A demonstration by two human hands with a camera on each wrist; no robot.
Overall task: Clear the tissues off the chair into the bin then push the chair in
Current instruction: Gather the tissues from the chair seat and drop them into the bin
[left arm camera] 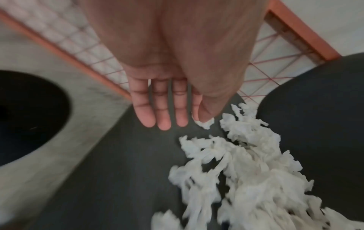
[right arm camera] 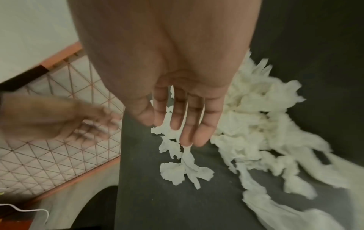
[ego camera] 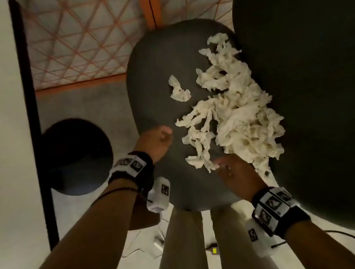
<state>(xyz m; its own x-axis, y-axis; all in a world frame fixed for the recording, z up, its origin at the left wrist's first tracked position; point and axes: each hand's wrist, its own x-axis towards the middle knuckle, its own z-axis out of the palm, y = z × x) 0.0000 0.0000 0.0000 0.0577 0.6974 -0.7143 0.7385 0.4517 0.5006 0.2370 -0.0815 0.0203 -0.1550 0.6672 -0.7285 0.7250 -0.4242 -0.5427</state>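
Observation:
A big heap of crumpled white tissues (ego camera: 240,116) lies on the dark grey chair seat (ego camera: 153,69), piled against the backrest (ego camera: 314,74). One loose tissue (ego camera: 178,89) sits apart, farther in. My left hand (ego camera: 160,140) hovers at the seat's left edge with straight fingers (left arm camera: 163,115) and holds nothing. My right hand (ego camera: 232,172) reaches the near edge of the heap. Its straight fingers (right arm camera: 185,124) lie over a few stray tissues (right arm camera: 183,169). The round black bin (ego camera: 77,155) stands on the floor left of the chair.
A white table edge with a black leg (ego camera: 32,122) runs down the left side. Behind the chair lies an orange-framed wire grid (ego camera: 81,43). My legs (ego camera: 184,254) stand at the seat's front, with cables and a small device (ego camera: 214,250) on the floor.

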